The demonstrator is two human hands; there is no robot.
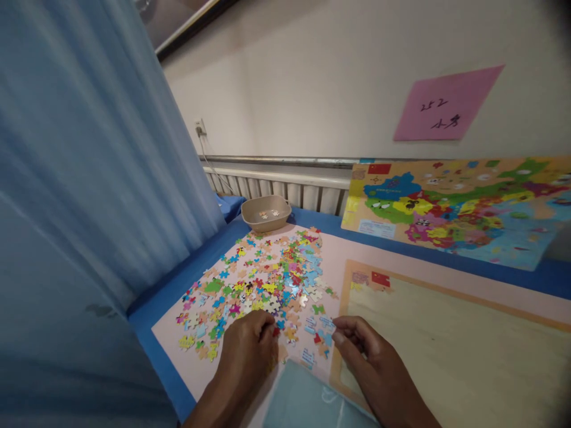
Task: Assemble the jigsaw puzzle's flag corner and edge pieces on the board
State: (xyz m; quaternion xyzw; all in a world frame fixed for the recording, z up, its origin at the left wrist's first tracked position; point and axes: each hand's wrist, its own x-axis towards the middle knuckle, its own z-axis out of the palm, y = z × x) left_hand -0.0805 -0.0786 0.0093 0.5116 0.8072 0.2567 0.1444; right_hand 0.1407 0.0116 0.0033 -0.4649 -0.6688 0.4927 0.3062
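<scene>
Probably light, stiff and slick, the pieces (269, 288) spread beyond the left hand (250, 343), which is curled with its grip hidden, and left of the right hand (368, 348), whose thumb and fingertips nearly meet, hold unclear, should lift best by their edges.

Loose multicoloured puzzle pieces (270, 288) left of the orange-edged board (428, 351)
</scene>
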